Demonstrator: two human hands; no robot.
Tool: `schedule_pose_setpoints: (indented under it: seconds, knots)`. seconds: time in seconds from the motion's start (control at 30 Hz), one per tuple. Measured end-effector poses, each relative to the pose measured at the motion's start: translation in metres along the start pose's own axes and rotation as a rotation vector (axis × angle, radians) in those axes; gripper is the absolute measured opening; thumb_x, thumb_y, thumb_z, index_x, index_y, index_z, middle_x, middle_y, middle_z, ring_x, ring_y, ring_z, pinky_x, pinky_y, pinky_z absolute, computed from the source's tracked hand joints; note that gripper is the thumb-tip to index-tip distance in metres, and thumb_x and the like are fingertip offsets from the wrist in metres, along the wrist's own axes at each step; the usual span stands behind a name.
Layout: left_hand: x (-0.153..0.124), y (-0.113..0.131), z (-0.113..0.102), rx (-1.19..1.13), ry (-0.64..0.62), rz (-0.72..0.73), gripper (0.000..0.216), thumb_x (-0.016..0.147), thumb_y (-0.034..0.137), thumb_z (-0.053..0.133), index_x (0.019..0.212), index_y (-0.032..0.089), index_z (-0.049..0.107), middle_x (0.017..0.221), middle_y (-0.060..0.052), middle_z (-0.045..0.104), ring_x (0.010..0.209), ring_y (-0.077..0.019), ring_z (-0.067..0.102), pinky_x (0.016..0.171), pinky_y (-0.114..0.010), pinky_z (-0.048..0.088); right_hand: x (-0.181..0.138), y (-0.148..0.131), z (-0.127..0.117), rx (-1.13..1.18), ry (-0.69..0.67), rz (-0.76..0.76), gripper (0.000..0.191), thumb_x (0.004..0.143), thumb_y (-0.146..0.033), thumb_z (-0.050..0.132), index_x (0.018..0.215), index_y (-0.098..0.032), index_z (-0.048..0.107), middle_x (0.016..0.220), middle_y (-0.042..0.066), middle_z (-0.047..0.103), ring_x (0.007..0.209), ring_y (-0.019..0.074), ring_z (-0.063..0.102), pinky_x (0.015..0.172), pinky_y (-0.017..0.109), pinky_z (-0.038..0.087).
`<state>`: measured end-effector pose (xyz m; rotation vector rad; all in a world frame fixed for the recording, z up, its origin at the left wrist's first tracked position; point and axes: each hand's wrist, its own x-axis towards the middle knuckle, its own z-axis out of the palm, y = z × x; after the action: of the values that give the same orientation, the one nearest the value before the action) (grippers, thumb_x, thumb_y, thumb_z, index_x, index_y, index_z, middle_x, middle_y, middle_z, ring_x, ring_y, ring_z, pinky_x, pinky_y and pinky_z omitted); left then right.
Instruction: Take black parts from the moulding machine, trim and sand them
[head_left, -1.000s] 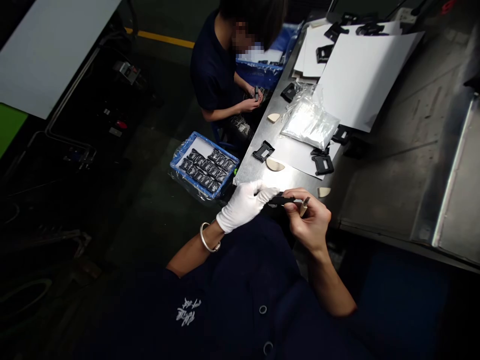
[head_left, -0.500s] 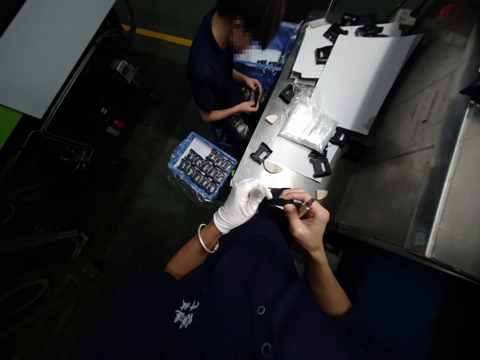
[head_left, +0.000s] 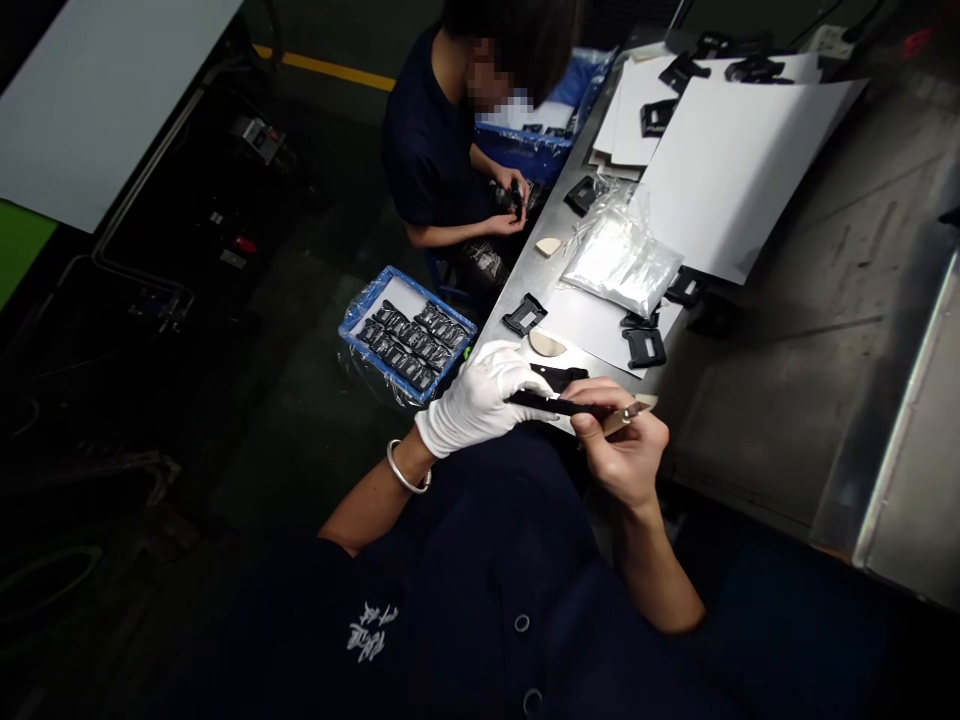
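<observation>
My left hand (head_left: 480,398), in a white glove, is closed on a flat black plastic part (head_left: 556,391) held edge-on just above the near edge of the metal table (head_left: 780,330). My bare right hand (head_left: 624,447) pinches a small knife-like tool (head_left: 626,415) whose tip touches the right end of that part. A silver bangle sits on my left wrist.
Black plastic parts (head_left: 524,315), tan wedge pieces (head_left: 547,344), a clear plastic bag (head_left: 620,258) and white sheets (head_left: 735,170) lie on the table. A blue tray (head_left: 405,332) of black parts sits on the floor at left. A co-worker (head_left: 450,150) sits beyond it, handling a part.
The black part has turned slightly in my left hand and the tool has shifted along its edge. The view has drifted a little. The co-worker's hands have moved.
</observation>
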<state>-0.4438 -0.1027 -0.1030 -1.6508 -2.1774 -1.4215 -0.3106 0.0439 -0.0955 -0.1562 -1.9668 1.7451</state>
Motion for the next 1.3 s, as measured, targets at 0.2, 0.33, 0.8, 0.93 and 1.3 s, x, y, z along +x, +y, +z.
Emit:
schedule_pose_setpoints:
  seconds: [0.2, 0.33, 0.8, 0.93, 1.3]
  knots:
    - [0.007, -0.004, 0.001, 0.003, 0.017, 0.014, 0.026, 0.088, 0.044, 0.072, 0.087, 0.017, 0.07, 0.08, -0.003, 0.071, 0.081, -0.0169, 0.068, 0.098, -0.039, 0.052, 0.01, -0.002, -0.001, -0.016, -0.009, -0.015, 0.008, 0.09, -0.018, 0.067, 0.097, -0.02, 0.071, 0.094, 0.008, 0.069, 0.092, 0.0219, 0.066, 0.073, 0.035, 0.051]
    - [0.008, -0.008, 0.002, 0.043, -0.005, -0.04, 0.024, 0.087, 0.043, 0.072, 0.089, 0.018, 0.071, 0.082, -0.004, 0.072, 0.086, -0.0185, 0.069, 0.1, -0.04, 0.052, 0.011, 0.028, -0.01, -0.08, 0.145, 0.082, 0.02, 0.091, -0.032, 0.066, 0.109, -0.022, 0.068, 0.115, 0.009, 0.066, 0.076, 0.015, 0.062, 0.057, 0.027, 0.045]
    - [0.005, -0.02, -0.002, 0.199, -0.185, -0.245, 0.028, 0.091, 0.046, 0.067, 0.087, 0.019, 0.072, 0.08, -0.005, 0.069, 0.084, -0.0196, 0.064, 0.098, -0.042, 0.048, -0.031, 0.236, -0.065, -0.883, 0.095, 0.531, 0.026, 0.081, -0.021, 0.049, 0.101, -0.015, 0.064, 0.1, 0.014, 0.061, 0.099, 0.0267, 0.056, 0.097, 0.042, 0.047]
    - [-0.012, -0.019, -0.002, 0.258, -0.395, -0.485, 0.042, 0.09, 0.058, 0.061, 0.078, 0.018, 0.069, 0.079, -0.006, 0.066, 0.086, -0.0209, 0.06, 0.092, -0.038, 0.048, 0.03, 0.247, -0.081, -0.974, 0.186, 0.44, 0.037, 0.089, -0.025, 0.043, 0.117, -0.009, 0.06, 0.118, 0.019, 0.057, 0.115, 0.0282, 0.052, 0.104, 0.042, 0.042]
    - [-0.061, -0.005, -0.013, 0.231, -0.567, -0.938, 0.05, 0.091, 0.069, 0.05, 0.093, 0.024, 0.071, 0.09, -0.007, 0.07, 0.1, -0.0306, 0.064, 0.093, -0.045, 0.047, 0.156, 0.29, -0.117, -1.201, 0.15, 0.468, 0.045, 0.085, -0.022, 0.046, 0.126, -0.006, 0.056, 0.136, 0.023, 0.049, 0.115, 0.0313, 0.044, 0.096, 0.045, 0.037]
